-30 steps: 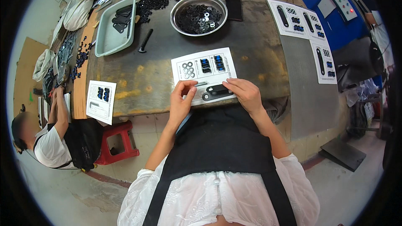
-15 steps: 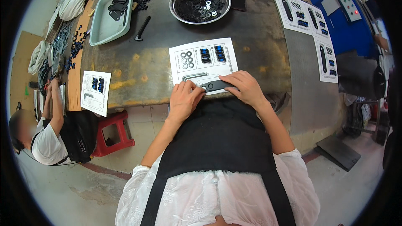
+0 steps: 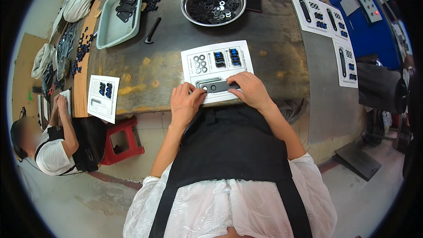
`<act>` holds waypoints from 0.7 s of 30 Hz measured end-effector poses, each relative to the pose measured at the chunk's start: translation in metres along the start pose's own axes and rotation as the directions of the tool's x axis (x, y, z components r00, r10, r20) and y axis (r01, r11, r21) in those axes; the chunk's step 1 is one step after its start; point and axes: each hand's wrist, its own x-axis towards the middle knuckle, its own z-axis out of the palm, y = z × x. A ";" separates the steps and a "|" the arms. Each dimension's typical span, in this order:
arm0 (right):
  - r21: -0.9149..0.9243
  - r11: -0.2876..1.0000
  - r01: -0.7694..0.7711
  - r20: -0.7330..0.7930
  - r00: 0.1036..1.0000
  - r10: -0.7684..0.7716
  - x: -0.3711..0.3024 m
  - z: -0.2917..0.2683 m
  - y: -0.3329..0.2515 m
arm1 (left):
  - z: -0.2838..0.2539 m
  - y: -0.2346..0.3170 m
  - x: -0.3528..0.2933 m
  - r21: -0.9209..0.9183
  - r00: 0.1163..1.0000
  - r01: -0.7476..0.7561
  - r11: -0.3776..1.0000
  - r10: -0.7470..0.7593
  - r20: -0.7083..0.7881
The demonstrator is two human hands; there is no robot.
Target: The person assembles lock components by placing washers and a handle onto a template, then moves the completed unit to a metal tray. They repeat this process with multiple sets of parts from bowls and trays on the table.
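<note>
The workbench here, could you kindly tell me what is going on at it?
A person in a black apron has both hands on a white sheet at the near edge of the workbench. The left hand and right hand press on a dark flat bar lying on the sheet, with small rings and blue parts laid out above it. A metal bowl of black parts sits farther back. Another person works at the left.

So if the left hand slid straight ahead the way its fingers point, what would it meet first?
Probably the flat black oblong bar on the white printed sheet: the left hand points up and right, fingertips already about at its near end. Contact is unclear.
</note>
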 end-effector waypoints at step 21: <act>0.377 0.726 -0.575 -0.167 0.729 0.664 -0.044 -0.007 0.004 | -0.011 -0.056 -0.031 -0.577 0.667 0.726 0.375 -0.588 0.457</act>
